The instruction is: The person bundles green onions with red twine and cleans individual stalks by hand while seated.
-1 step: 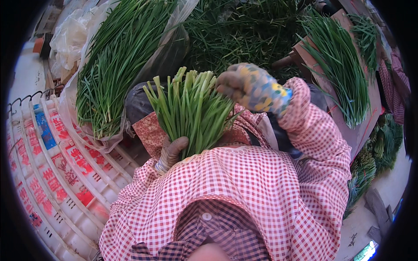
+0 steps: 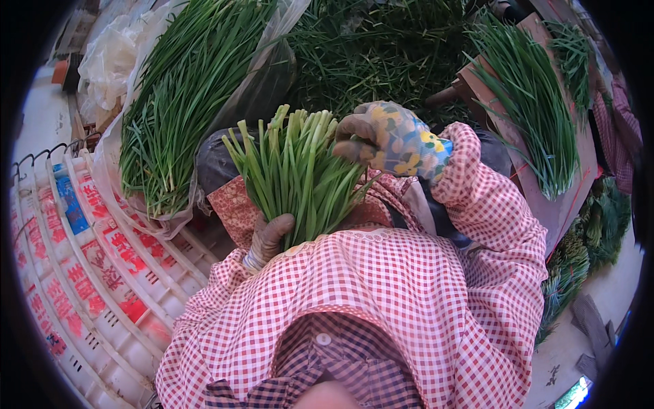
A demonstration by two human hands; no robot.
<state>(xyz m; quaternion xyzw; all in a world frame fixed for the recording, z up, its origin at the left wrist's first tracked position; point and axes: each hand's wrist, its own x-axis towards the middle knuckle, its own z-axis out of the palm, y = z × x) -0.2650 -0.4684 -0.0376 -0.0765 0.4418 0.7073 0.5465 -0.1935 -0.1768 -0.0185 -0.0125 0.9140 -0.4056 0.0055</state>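
Note:
A bunch of garlic chives point(image 2: 296, 170) stands up in front of my chest, its pale stem ends at the top. My left hand point(image 2: 270, 235), in a soiled glove, is closed round its lower part; the leaf ends below are hidden. At the bunch's right edge is my right hand point(image 2: 392, 140), in a flowered glove with dirt-stained fingertips. Its fingers are curled in a pinch against the upper stems, and whatever lies between them is too hidden to tell.
Long chives point(image 2: 184, 116) lie in a clear plastic bag at the left, beside a white plastic crate point(image 2: 102, 273) with red markings. Loose greens point(image 2: 381, 54) are heaped ahead. More chives point(image 2: 531, 102) rest on a board at the right, near another person's checked sleeve point(image 2: 616, 136).
My right hand has turned slightly, and its fingers have curled downward beside the stems. The left hand and the bunch stay nearly still.

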